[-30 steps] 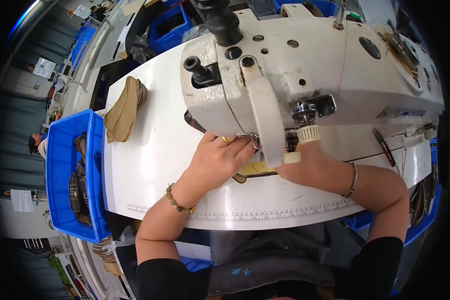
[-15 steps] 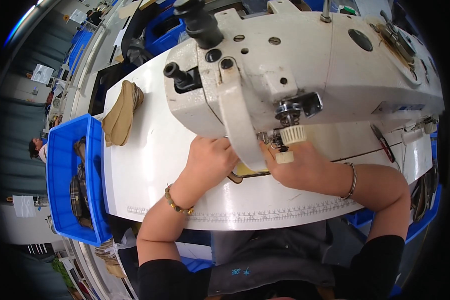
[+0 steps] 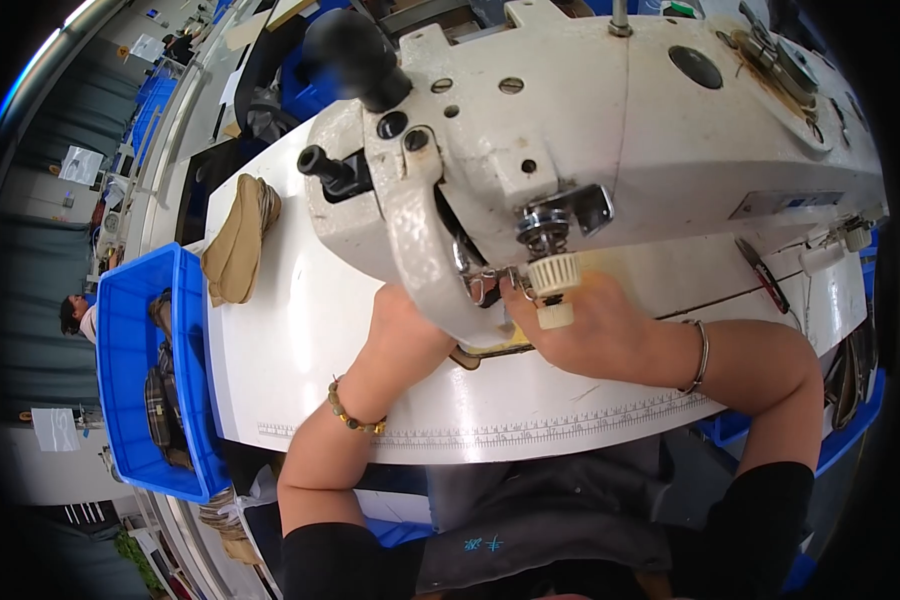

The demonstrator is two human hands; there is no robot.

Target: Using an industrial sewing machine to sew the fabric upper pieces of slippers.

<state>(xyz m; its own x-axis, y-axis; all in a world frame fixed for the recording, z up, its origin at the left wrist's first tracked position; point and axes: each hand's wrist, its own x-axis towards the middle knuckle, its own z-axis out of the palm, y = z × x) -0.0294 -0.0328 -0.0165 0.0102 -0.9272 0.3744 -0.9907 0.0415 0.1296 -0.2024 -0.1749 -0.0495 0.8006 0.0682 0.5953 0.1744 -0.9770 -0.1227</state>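
Note:
A white industrial sewing machine (image 3: 580, 130) reaches over the table, its curved front arm (image 3: 420, 240) and cream knobs (image 3: 553, 272) above my hands. My left hand (image 3: 407, 328) lies left of the metal presser parts (image 3: 488, 285), fingers bent inward and partly covered by the curved arm. Under its inner edge a small tan piece with a dark rim (image 3: 464, 358) sticks out. My right hand (image 3: 590, 325) is closed, a fingertip close to the presser parts; the knobs cover the other fingers. What it grips is hidden. A yellow patch (image 3: 505, 347) shows between the hands.
Stacked tan fabric pieces (image 3: 238, 240) lie on the white tabletop (image 3: 310, 345) at left. A blue bin (image 3: 205, 400) with plaid pieces stands beyond the left edge. Dark-handled snips (image 3: 763, 273) lie at right. A printed ruler (image 3: 530, 433) follows the near edge. Another person (image 3: 78, 315) is far left.
The view has shifted, so the machine appears further left and covers more of my left hand. More of the presser parts shows. My hands stay close to the same place.

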